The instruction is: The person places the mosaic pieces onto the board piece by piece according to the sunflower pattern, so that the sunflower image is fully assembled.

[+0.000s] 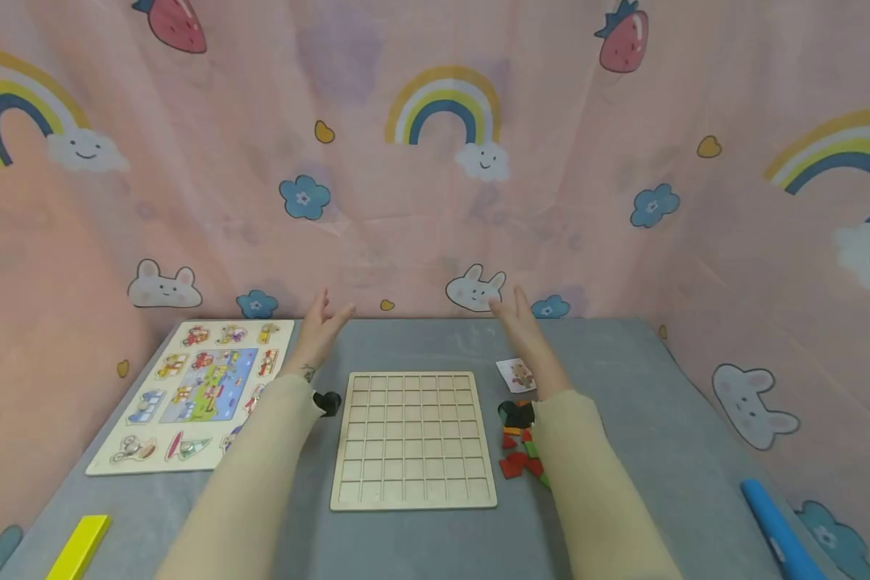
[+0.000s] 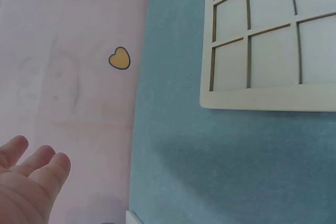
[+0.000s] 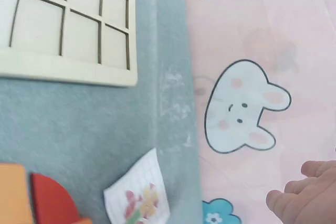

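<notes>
Both hands are raised above the back of the table and hold nothing. The left hand (image 1: 321, 332) is beyond the far left corner of a wooden grid board (image 1: 413, 441), with its fingers extended; the left wrist view shows its fingertips (image 2: 50, 169) against the curtain. On the other side, the right hand (image 1: 519, 324) reaches past a small picture card (image 1: 516, 376), its fingers extended too. The grid board lies flat, its square cells bare. Beside its right edge sit loose red, green and orange pieces (image 1: 519, 463), partly hidden by the right forearm.
A picture puzzle board (image 1: 136, 409) lies at the left, partly behind the left arm. A yellow block (image 1: 80, 548) is near the front left, and a blue cylindrical object (image 1: 783, 528) at the front right. A patterned pink curtain (image 1: 435, 234) rises behind the table.
</notes>
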